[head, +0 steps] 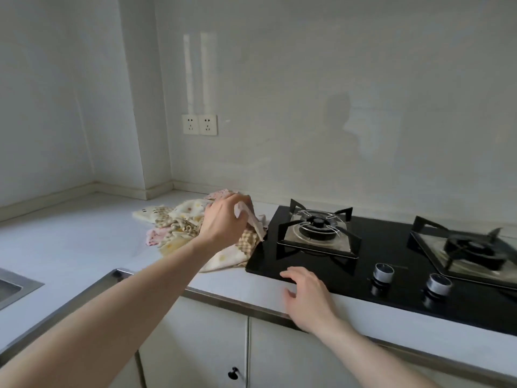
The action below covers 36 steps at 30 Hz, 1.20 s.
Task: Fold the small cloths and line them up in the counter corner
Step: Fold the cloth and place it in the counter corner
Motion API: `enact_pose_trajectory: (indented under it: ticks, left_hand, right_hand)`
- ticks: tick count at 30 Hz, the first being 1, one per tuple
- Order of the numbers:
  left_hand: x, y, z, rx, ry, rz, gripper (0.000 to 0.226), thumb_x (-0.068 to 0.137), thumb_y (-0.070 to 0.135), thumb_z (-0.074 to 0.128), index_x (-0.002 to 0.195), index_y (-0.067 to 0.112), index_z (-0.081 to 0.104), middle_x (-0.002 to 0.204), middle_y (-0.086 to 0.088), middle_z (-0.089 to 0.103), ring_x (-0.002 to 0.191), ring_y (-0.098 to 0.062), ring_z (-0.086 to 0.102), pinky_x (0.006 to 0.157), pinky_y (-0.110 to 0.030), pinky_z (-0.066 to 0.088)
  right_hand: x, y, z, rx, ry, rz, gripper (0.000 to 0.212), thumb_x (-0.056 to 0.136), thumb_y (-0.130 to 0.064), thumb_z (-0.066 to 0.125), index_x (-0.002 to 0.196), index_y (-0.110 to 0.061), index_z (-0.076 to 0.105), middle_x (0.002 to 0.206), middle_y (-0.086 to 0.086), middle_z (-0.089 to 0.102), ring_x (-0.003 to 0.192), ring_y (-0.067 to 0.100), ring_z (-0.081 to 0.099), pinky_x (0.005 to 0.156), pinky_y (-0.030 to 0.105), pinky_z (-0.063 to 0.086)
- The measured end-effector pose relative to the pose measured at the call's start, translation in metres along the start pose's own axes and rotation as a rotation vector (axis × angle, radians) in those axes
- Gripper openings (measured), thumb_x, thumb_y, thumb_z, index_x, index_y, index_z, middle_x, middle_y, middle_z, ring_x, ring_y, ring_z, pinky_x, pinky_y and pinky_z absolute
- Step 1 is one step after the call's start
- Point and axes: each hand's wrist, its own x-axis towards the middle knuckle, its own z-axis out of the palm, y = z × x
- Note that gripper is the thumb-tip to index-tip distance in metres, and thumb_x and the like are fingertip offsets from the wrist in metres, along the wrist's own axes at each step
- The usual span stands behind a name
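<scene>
On the white counter (70, 242), just left of the black stove (391, 247), the left hand (223, 219) grabs a pink cloth (251, 217) from the messy cloth pile (179, 228), while the right hand (305, 295) hangs loose with open fingers by the stove's front edge.

- Pale grey-white walls (307, 79) fill the upper half of the frame, meeting at a boxed column (145, 107) left of centre.
- A double socket (199, 124) sits on the wall at centre left, with two pale vertical strips (200, 71) above it.
- A white counter (70, 236) runs across the middle of the frame, edged by a low upstand along the walls.
- A black glass hob (391, 247) with two burners (317, 229) and two knobs (383, 271) lies at right.
- A steel sink (11, 287) corner shows at the left edge.
- White cabinet doors (195, 345) with a dark knob (233, 373) fill the bottom centre.
- Soft, even daylight.
</scene>
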Motion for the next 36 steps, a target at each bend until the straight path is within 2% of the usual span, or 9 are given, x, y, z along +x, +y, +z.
enact_pose_trajectory:
  ticks: [5,9,15,19,22,24,27,30,36]
  left_hand:
    - [0.009,0.039,-0.038,-0.088,0.040,0.086,0.022,0.096,0.020,0.060,0.111,0.029,0.074,0.114,0.012,0.074,0.091,-0.007,0.070,0.083,-0.029,0.055]
    - [0.004,0.062,-0.062,-0.193,0.018,0.063,0.011,0.092,0.029,0.069,0.093,0.028,0.080,0.082,0.012,0.078,0.076,0.001,0.072,0.080,-0.025,0.057]
    - [-0.016,0.091,-0.083,-0.192,-0.131,0.057,0.012,0.090,0.035,0.075,0.086,0.025,0.081,0.069,0.019,0.071,0.072,-0.010,0.071,0.067,-0.028,0.056]
    - [-0.029,0.108,-0.090,-0.282,-0.224,0.068,0.007,0.084,0.033,0.080,0.079,0.029,0.079,0.081,0.014,0.077,0.076,-0.007,0.073,0.070,-0.029,0.061]
    - [-0.031,0.119,-0.094,-0.430,-0.286,0.033,0.002,0.086,0.018,0.079,0.085,0.019,0.077,0.089,0.002,0.078,0.075,-0.012,0.073,0.066,-0.025,0.062]
    - [-0.032,0.125,-0.096,-0.484,-0.342,0.019,0.006,0.087,0.009,0.075,0.091,0.014,0.075,0.094,-0.005,0.075,0.073,-0.011,0.070,0.066,-0.025,0.062]
    - [-0.031,0.131,-0.095,-0.544,-0.414,-0.005,0.018,0.089,-0.004,0.064,0.097,0.011,0.072,0.087,-0.002,0.070,0.070,-0.006,0.068,0.064,-0.025,0.060]
    - [-0.029,0.135,-0.092,-0.560,-0.433,-0.008,0.022,0.091,-0.004,0.059,0.100,0.012,0.071,0.089,-0.003,0.070,0.077,-0.009,0.066,0.067,-0.027,0.060]
    - [-0.026,0.141,-0.091,-0.666,-0.448,-0.061,0.024,0.093,-0.006,0.053,0.104,0.008,0.070,0.089,-0.005,0.064,0.073,-0.010,0.062,0.059,-0.023,0.055]
  right_hand:
    - [-0.014,-0.019,-0.040,0.142,0.034,0.076,0.043,0.095,-0.026,0.059,0.137,-0.032,0.056,0.141,-0.015,0.051,0.130,0.012,0.053,0.105,0.030,0.045]
    - [-0.014,-0.038,-0.079,0.309,0.121,0.055,0.043,0.094,-0.014,0.058,0.135,-0.027,0.058,0.134,-0.013,0.057,0.122,0.010,0.056,0.094,0.024,0.043]
    - [-0.016,-0.050,-0.114,0.368,0.077,-0.009,0.042,0.098,-0.028,0.064,0.139,-0.027,0.055,0.134,-0.014,0.058,0.112,0.007,0.062,0.093,0.024,0.047]
    - [-0.019,-0.047,-0.119,0.368,-0.013,0.022,0.047,0.096,-0.044,0.066,0.139,-0.031,0.053,0.128,-0.009,0.062,0.112,0.006,0.064,0.091,0.022,0.048]
    - [-0.019,-0.042,-0.121,0.399,-0.085,0.029,0.058,0.089,-0.052,0.070,0.140,-0.033,0.049,0.125,-0.006,0.067,0.114,0.009,0.065,0.103,0.034,0.050]
    - [-0.025,-0.044,-0.129,0.383,-0.228,0.017,0.038,0.093,-0.028,0.069,0.128,-0.036,0.055,0.126,0.009,0.067,0.104,0.013,0.066,0.097,0.034,0.053]
    - [-0.030,-0.040,-0.134,0.396,-0.463,0.026,0.051,0.088,0.001,0.057,0.130,-0.027,0.054,0.122,0.018,0.066,0.096,0.022,0.068,0.089,0.037,0.060]
    - [-0.029,-0.035,-0.137,0.508,-0.535,0.077,0.057,0.088,0.008,0.047,0.129,-0.030,0.055,0.117,0.002,0.072,0.102,0.022,0.073,0.096,0.038,0.058]
    - [-0.024,-0.019,-0.141,0.755,-0.600,0.162,0.065,0.079,0.007,0.039,0.132,-0.024,0.063,0.107,0.008,0.066,0.080,0.019,0.063,0.079,0.031,0.054]
